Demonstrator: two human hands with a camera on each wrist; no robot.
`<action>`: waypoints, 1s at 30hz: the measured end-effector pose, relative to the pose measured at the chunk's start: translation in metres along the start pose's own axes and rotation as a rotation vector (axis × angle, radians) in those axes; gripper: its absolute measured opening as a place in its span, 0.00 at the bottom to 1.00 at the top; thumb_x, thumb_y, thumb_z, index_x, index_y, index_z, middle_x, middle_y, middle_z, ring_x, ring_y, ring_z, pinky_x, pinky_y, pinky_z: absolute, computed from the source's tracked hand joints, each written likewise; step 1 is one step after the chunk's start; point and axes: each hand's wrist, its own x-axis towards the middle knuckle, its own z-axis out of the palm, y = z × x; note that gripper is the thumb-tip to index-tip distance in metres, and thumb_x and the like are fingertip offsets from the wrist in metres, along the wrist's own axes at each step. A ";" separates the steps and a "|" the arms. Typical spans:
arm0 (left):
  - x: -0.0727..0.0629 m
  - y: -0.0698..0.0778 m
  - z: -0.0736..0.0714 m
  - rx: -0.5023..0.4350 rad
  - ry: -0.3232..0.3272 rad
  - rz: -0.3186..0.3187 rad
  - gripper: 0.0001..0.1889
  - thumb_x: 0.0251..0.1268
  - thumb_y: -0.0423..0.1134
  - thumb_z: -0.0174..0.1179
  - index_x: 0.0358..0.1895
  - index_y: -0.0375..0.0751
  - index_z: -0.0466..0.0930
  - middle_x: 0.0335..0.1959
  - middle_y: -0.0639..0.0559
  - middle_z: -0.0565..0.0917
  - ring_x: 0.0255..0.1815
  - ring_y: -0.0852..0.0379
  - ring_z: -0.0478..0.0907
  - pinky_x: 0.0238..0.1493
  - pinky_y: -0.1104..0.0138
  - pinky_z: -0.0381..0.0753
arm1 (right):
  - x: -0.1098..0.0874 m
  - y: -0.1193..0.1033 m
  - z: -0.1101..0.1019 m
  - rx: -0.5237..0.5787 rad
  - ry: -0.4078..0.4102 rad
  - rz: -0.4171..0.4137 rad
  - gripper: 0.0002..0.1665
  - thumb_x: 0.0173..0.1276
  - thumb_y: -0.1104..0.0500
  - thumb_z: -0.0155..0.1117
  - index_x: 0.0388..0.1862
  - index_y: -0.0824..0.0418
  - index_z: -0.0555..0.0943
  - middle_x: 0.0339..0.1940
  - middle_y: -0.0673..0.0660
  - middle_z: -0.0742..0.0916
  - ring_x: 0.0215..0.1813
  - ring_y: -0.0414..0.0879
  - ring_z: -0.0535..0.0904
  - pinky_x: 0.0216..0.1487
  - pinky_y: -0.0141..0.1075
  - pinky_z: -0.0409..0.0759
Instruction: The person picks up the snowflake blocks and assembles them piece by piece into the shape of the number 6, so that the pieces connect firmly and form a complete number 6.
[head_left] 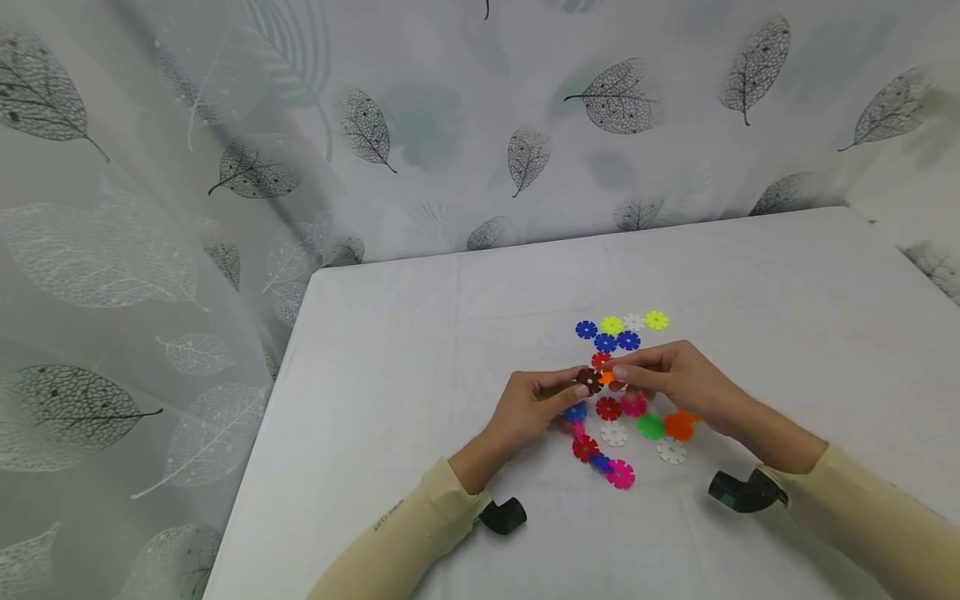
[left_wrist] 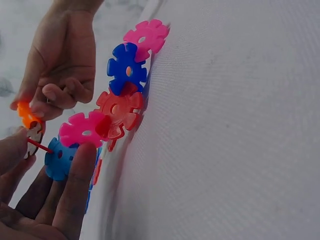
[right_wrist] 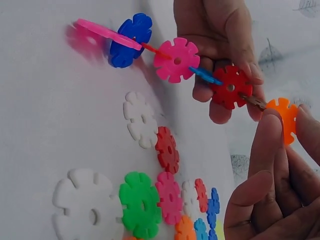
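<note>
We judge the chain (head_left: 586, 448) of seven slotted flower discs joined, with an orange disc (right_wrist: 285, 117) meeting its brown end disc (head_left: 589, 381); we cannot tell if it is fully seated. Our left hand (head_left: 528, 407) pinches the brown disc, our right hand (head_left: 678, 379) the orange. Glossy and crosswise-set, the chain trails toward five o'clock; a green disc (head_left: 651, 426) lies unjoined at four.

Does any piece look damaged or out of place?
Nothing stands out. The chain in the left hand and the orange disc in the right hand show no visible break; loose discs lie grouped on the table.
</note>
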 end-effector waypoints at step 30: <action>0.000 -0.003 0.000 0.042 0.022 0.027 0.21 0.72 0.38 0.64 0.66 0.42 0.79 0.57 0.49 0.85 0.49 0.54 0.85 0.42 0.55 0.86 | 0.002 0.007 0.007 0.193 -0.023 0.080 0.29 0.72 0.51 0.68 0.61 0.72 0.81 0.44 0.62 0.89 0.44 0.49 0.86 0.49 0.34 0.83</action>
